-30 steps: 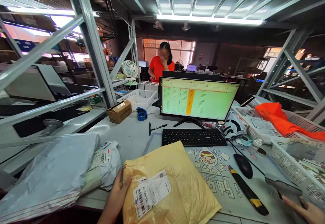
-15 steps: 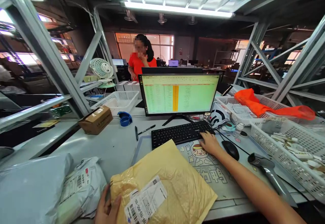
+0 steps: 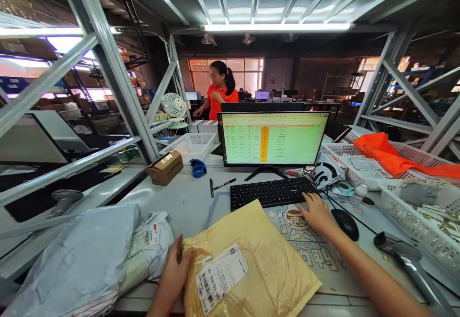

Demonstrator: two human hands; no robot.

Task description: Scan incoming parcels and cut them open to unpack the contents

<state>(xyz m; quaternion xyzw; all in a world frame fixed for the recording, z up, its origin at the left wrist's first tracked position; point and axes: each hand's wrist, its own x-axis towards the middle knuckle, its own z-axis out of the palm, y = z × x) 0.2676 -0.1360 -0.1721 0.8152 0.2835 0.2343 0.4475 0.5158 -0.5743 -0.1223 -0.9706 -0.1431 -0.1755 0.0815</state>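
Low in the middle of the frame, the left hand (image 3: 176, 271) grips the left edge of the yellow padded envelope (image 3: 251, 264) lying on the desk (image 3: 179, 197), while the right hand (image 3: 316, 211), fingers loosely spread, rests on the black keyboard (image 3: 271, 193) just above it.

Warehouse packing/shipping station w/ office desk. Steel racking (image 3: 108, 72) is framing the bench; mailers w/ barcode labels — yellow padded envelope (image 3: 258, 264), grey poly bags (image 3: 82, 254) — are lying by a monitor (image 3: 273, 138) showing a spreadsheet. Barcode scanner (image 3: 406, 259), white baskets (image 3: 413, 211) are sitting alongside; another person (image 3: 219, 94) is working behind.
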